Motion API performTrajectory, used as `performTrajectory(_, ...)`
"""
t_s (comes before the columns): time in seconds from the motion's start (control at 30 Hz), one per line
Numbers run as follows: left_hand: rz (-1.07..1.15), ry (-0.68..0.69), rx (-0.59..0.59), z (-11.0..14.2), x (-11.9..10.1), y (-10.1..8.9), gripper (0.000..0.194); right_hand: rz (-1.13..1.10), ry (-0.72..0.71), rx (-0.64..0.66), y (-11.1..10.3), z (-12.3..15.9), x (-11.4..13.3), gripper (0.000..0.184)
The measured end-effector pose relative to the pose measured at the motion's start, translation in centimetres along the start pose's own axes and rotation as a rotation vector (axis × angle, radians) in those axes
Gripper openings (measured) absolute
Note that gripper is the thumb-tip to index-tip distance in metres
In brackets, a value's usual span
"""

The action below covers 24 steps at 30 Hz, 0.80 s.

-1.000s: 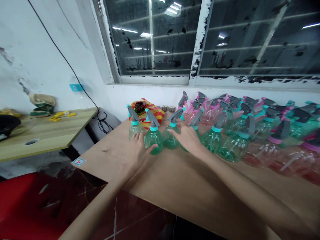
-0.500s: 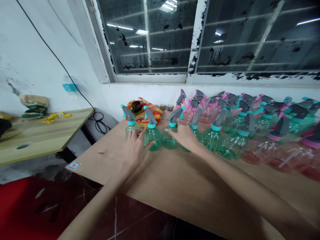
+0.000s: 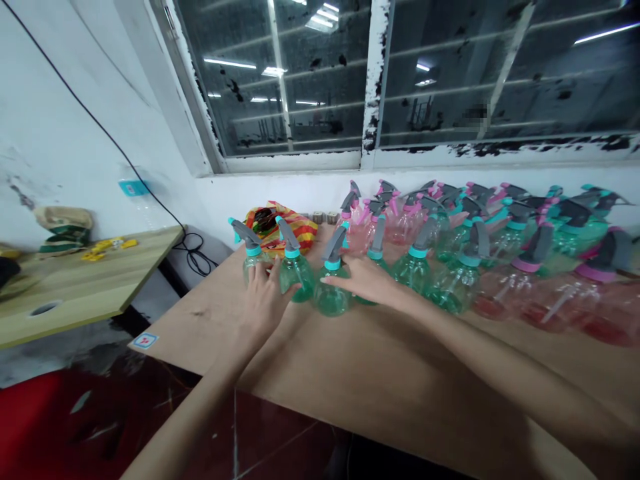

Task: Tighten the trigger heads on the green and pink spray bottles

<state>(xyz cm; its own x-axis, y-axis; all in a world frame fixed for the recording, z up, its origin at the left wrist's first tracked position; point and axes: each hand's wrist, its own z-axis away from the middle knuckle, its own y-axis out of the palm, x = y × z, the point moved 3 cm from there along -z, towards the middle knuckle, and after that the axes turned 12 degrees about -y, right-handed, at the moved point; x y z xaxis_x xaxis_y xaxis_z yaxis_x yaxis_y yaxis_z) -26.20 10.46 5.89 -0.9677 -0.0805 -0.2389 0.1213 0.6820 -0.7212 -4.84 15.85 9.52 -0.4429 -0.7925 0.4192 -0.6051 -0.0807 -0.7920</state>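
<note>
A front row of green spray bottles with grey trigger heads and turquoise collars stands upright on the brown table (image 3: pixel 200 327). My left hand (image 3: pixel 265 293) reaches between the leftmost spray bottle (image 3: pixel 253 253) and the second spray bottle (image 3: pixel 300 273). Its fingers lie spread before the leftmost one, and its thumb points across the lower front of the second. My right hand (image 3: pixel 367 280) is closed around the third spray bottle (image 3: pixel 333 300), thumb in front, fingertips hidden behind it. Another green spray bottle (image 3: pixel 376 253) is partly covered by that hand. Liquid shows inside several bottles.
Pink spray bottles (image 3: pixel 525 287) and more green ones (image 3: pixel 453 287) crowd the right side. A red-and-yellow striped bag (image 3: pixel 300 230) lies behind the left bottles, below the window. To the left are a wooden desk (image 3: pixel 100 287) and a black cable (image 3: pixel 193 250).
The third spray bottle has come slightly toward me with my right hand, standing a little ahead of its neighbours. My left hand has barely moved. The view has shifted slightly.
</note>
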Motion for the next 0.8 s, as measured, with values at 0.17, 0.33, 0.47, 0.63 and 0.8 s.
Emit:
performTrajectory(0.17,0.102,-0.006,-0.028,2.6,-1.6,-1.8,0.052,-0.117,-0.156,0.083,-1.1,2.2,0.6,0.037)
performTrajectory(0.33,0.374,-0.017,0.445,6.2,-5.3,-3.1,0.054,-0.205,-0.253,0.203,-3.3,4.8,0.9,0.038)
performTrajectory(0.47,0.424,-0.004,0.718,7.5,-8.9,-3.4,0.073,-0.283,-0.257,0.371,-4.6,6.9,0.3,0.054)
performTrajectory(0.63,0.553,-0.03,0.864,8.1,-12.9,-2.8,0.072,-0.32,-0.203,0.429,-6.4,9.7,-1.3,0.062)
performTrajectory(0.8,0.638,-0.086,0.911,9.2,-16.1,-0.9,0.067,-0.301,-0.143,0.301,-9.1,13.0,-2.6,0.059)
